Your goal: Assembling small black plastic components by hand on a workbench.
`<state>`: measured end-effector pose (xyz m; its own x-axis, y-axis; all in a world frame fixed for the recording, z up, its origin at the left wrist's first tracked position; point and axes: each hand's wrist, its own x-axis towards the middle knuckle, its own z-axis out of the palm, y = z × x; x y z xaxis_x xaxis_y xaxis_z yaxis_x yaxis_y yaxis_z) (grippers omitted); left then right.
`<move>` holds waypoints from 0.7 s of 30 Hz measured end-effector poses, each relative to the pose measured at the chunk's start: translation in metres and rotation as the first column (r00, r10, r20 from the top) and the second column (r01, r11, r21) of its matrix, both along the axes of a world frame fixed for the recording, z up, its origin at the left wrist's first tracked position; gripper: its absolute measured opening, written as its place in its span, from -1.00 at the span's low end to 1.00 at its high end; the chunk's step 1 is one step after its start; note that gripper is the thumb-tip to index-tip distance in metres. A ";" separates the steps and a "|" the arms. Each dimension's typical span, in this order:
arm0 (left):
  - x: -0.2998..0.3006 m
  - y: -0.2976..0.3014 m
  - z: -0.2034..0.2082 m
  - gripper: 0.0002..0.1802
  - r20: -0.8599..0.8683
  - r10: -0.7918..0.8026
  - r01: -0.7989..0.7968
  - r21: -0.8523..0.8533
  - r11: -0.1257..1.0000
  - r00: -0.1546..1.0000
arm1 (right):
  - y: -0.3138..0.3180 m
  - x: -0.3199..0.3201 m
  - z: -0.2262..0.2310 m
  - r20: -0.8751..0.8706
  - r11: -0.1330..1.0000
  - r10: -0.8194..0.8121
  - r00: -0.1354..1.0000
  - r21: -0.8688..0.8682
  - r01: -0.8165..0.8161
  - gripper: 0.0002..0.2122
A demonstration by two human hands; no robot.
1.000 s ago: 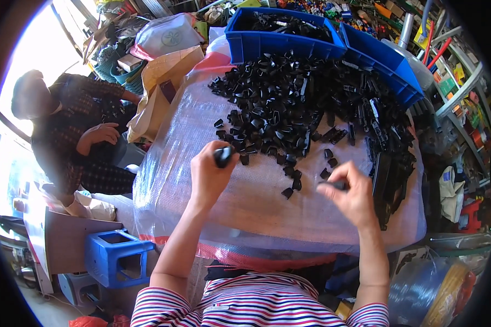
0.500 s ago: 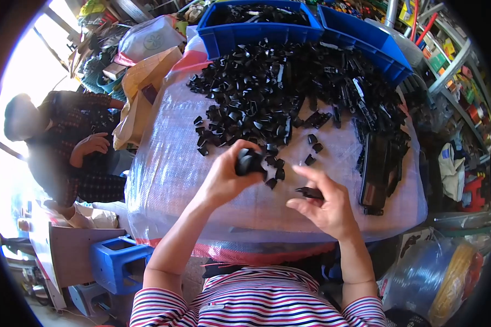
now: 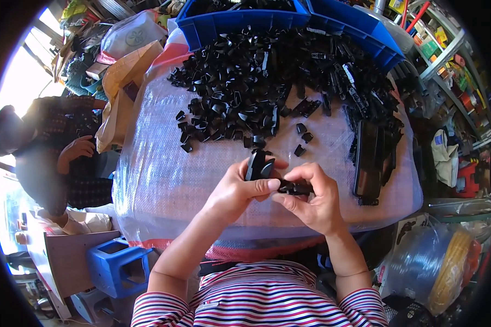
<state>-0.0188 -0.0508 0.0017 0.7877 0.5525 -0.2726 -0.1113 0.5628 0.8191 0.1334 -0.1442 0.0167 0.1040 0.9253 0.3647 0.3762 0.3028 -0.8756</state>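
Observation:
My left hand [image 3: 235, 188] is closed around some small black plastic pieces [image 3: 256, 165], with its thumb pressed against the end of one. Close beside it, my right hand [image 3: 315, 200] pinches another black plastic piece [image 3: 295, 188] between thumb and fingers. The two hands meet at that piece, just above the near part of the covered table. Exactly how the pieces touch or join cannot be made out. A wide heap of similar black pieces [image 3: 232, 82] spreads beyond my hands, and a few loose ones [image 3: 305, 137] lie apart from it.
Two blue bins [image 3: 240, 27] stand at the far edge, one holding black parts. A stack of long black parts [image 3: 369, 158] lies at the right on the plastic-wrapped table [image 3: 163, 180]. At the left are another person [image 3: 49, 147] and a blue stool [image 3: 117, 264].
My hands have come together, the right one moving left to meet the left. The scene has shifted slightly left in the picture. The small pieces near my left hand are now mostly covered.

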 end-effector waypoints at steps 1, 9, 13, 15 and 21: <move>0.000 -0.003 -0.003 -0.46 0.003 -0.005 0.005 -0.001 1.000 1.000 | -0.001 -0.001 0.000 0.007 0.996 -0.083 0.997 0.038 0.083 -0.71; 0.017 -0.012 -0.006 -0.85 0.187 0.263 -0.186 -0.350 0.918 0.946 | -0.006 -0.008 -0.016 0.034 0.978 -0.198 0.980 0.066 0.195 -0.72; 0.017 -0.007 -0.012 -0.87 0.190 0.292 -0.218 -0.331 0.918 0.937 | -0.018 0.000 -0.015 -0.108 0.984 -0.157 0.982 0.063 0.164 -0.77; 0.018 -0.009 -0.011 -0.86 0.140 0.303 -0.244 -0.330 0.912 0.943 | -0.027 0.000 -0.015 -0.010 0.976 -0.217 0.976 -0.031 0.217 -0.75; 0.023 -0.017 -0.008 -0.85 0.139 0.360 -0.326 -0.216 0.920 0.923 | -0.029 -0.004 -0.011 0.091 0.968 -0.236 0.967 -0.060 0.242 -0.77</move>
<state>0.0038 -0.0682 -0.0063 0.6023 0.7499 -0.2735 -0.4545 0.6039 0.6548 0.1293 -0.1729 0.0056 0.2977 0.9005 0.3169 0.5021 0.1346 -0.8543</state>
